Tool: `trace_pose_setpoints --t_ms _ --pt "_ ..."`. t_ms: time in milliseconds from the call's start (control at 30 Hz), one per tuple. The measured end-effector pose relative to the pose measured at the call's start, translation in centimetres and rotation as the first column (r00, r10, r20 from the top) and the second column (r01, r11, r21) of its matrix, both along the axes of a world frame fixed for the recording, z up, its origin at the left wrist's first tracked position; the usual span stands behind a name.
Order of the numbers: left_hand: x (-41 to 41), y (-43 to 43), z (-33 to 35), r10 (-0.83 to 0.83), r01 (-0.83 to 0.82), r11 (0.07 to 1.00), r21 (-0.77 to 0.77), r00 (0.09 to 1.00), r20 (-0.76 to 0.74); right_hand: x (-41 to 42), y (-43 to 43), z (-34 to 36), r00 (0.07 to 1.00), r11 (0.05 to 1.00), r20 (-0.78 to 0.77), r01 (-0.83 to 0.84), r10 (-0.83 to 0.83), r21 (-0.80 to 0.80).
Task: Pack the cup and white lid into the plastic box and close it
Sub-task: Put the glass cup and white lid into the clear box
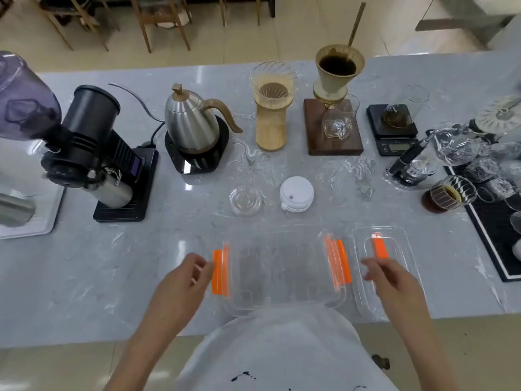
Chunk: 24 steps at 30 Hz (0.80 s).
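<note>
A clear plastic box (pixel 282 297) with orange clips stands open at the table's near edge. Its clear cover (pixel 400 246), also with an orange clip, lies flat just to the right of it. Behind the box sit a small clear glass cup (pixel 245 199) and a round white lid (pixel 296 193), side by side and apart. My left hand (pixel 184 277) hovers by the box's left orange clip, fingers loosely apart and holding nothing. Over the cover's near part hangs my right hand (pixel 392 277), also with nothing in it.
Along the back stand a black grinder (pixel 93 142), a steel kettle (pixel 194 122) on its base, a wooden dripper stand (pixel 272 119), a ceramic dripper (pixel 337 80) on a wooden block and a scale (pixel 394 136). Glassware crowds the black mat (pixel 490 238) at right.
</note>
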<state>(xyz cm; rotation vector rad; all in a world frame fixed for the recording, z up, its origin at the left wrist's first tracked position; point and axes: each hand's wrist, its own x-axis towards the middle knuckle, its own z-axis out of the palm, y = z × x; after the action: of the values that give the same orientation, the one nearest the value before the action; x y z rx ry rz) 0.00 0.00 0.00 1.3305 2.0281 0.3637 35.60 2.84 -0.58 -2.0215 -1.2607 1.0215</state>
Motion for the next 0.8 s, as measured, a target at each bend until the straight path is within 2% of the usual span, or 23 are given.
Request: trace_pose_setpoints --t_ms 100,267,367,500,600,700,767,800 --pt "2.3 1.4 -0.5 -0.153 0.149 0.988 -0.035 0.973 -0.174 -2.5 1.9 -0.3 0.996 0.997 -0.05 -0.066 0.068 0.04" --pt "2.9 1.4 -1.6 -0.094 0.093 0.996 -0.015 0.986 -0.136 -4.3 2.3 -2.1 0.991 1.0 -0.129 -0.025 0.026 0.009" --pt "2.6 1.4 -1.9 -0.088 0.092 0.995 0.034 0.99 -0.107 -4.5 2.3 -2.3 0.991 0.998 -0.121 -0.058 0.06 0.019" --pt "2.4 1.4 -1.3 -0.135 0.133 0.991 -0.023 0.983 -0.126 -4.5 2.4 -1.7 0.988 0.994 -0.113 -0.107 0.106 -0.003" --pt "1.7 3.2 0.0 -0.102 0.105 0.995 -0.002 0.962 -0.255 -3.9 4.1 -0.3 0.993 0.99 -0.016 -0.112 0.114 0.088" --pt "1.0 8.2 1.0 -0.075 0.127 0.981 0.145 0.944 -0.321 -4.3 9.4 0.9 0.976 0.972 0.139 -0.186 0.167 0.144" --pt "1.6 13.1 0.7 -0.14 0.202 0.963 0.176 0.939 -0.313 -6.0 14.7 0.8 0.932 0.957 0.243 -0.286 0.269 0.038" --pt "2.3 15.7 -0.1 -0.204 0.255 0.959 0.122 0.924 -0.324 -7.3 17.2 0.5 0.898 0.938 0.275 -0.341 0.344 -0.063"
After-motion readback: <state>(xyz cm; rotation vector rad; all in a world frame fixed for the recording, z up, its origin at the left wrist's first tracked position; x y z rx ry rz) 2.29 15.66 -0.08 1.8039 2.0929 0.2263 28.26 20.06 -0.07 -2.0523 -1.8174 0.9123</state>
